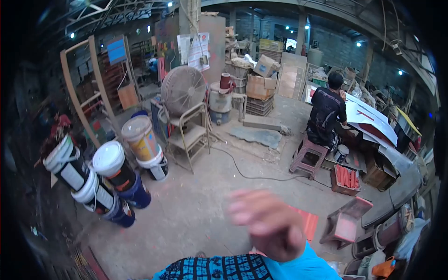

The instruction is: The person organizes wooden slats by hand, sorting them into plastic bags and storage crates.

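My right hand (268,221) is raised in front of my body, above the blue and black patterned cloth (219,268) at the bottom edge. Its fingers point left and look partly curled, but motion smears them. I make out nothing in its grasp. Just behind it, a flat red-orange piece (309,223) is partly covered by the hand. A small red and grey chair (347,219) stands to the right of it. My left hand is out of view.
Stacked paint buckets (108,161) stand at left, near a large fan (184,91) and a metal-framed chair (189,135). A cable (240,171) crosses the floor. A person (326,112) sits on a stool (309,158) by a table (373,119); a box of red sticks (345,179) lies nearby.
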The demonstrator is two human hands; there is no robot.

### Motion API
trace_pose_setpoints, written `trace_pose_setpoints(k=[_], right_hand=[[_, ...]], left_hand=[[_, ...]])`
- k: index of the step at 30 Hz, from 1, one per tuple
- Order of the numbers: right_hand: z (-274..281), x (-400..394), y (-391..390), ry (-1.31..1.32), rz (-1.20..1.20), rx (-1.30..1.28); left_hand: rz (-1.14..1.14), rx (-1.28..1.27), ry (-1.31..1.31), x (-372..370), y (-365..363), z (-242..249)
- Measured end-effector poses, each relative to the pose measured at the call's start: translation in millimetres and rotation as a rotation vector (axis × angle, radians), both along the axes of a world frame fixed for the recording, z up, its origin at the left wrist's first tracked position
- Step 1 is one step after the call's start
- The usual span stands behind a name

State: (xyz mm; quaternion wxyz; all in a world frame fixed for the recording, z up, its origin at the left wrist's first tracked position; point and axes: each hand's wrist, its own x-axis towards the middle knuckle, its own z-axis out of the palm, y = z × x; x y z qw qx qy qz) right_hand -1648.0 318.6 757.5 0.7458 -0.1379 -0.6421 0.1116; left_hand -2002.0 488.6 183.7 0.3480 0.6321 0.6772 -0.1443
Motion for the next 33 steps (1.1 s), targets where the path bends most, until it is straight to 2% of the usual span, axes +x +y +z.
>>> trace_pose_setpoints(k=[1, 2, 3, 6, 8, 11, 12, 14, 15, 17, 21, 24, 28, 30, 31, 32, 33], right_hand=[[12, 4, 24, 0.078, 0.256, -0.221], [29, -6, 39, 0.255, 0.673, -0.402], [44, -7, 53, 0.18, 0.736, -0.434], [62, -6, 86, 0.306, 0.906, -0.536], [66, -4, 93, 0.492, 0.968, -0.642], [62, 22, 104, 0.761, 1.038, -0.694], [59, 35, 107, 0.844, 1.097, -0.624], [62, 69, 113, 0.883, 1.014, -0.632], [69, 87, 114, 0.851, 0.868, -0.715], [62, 132, 120, 0.818, 0.752, -0.817], [-31, 291, 161, 0.825, 0.836, -0.838], [-59, 376, 116, 1.138, 0.432, -0.732], [-56, 434, 17, 0.189, 0.227, -0.28], [-34, 444, 5, -0.186, -0.626, -0.463], [12, 449, 15, -0.3, -1.42, -0.755], [22, 463, 24, -0.543, -1.778, -0.683], [27, 472, 29, -0.71, -1.906, -0.625]], left_hand=[[-0.017, 0.031, -0.007, -1, 32, 1], [-0.054, 0.076, -0.027, 0, 65, 0], [-0.083, 0.136, -0.047, 3, 99, -3], [-0.189, 0.313, -0.204, 46, 189, -6], [-0.349, 0.39, -0.307, 104, 220, 24], [-0.62, 0.23, -0.104, 191, 251, 4], [-0.782, 0.211, -0.083, 221, 255, 0], [-1.046, 0.14, -0.083, 286, 256, -13], [-1.146, 0.077, -0.106, 315, 256, -22], [-1.121, -0.014, -0.129, 368, 258, -45], [-1.138, -0.04, -0.121, 480, 281, -20], [-1.128, -0.04, -0.081, 529, 302, -8], [-1.137, -0.063, 0.0, 590, 324, -3], [-1.214, -0.07, 0.018, 631, 330, -6], [-1.261, -0.071, 0.036, 654, 336, -7], [-1.315, -0.062, 0.046, 677, 344, -7], [-1.377, -0.058, 0.06, 702, 349, -7]])
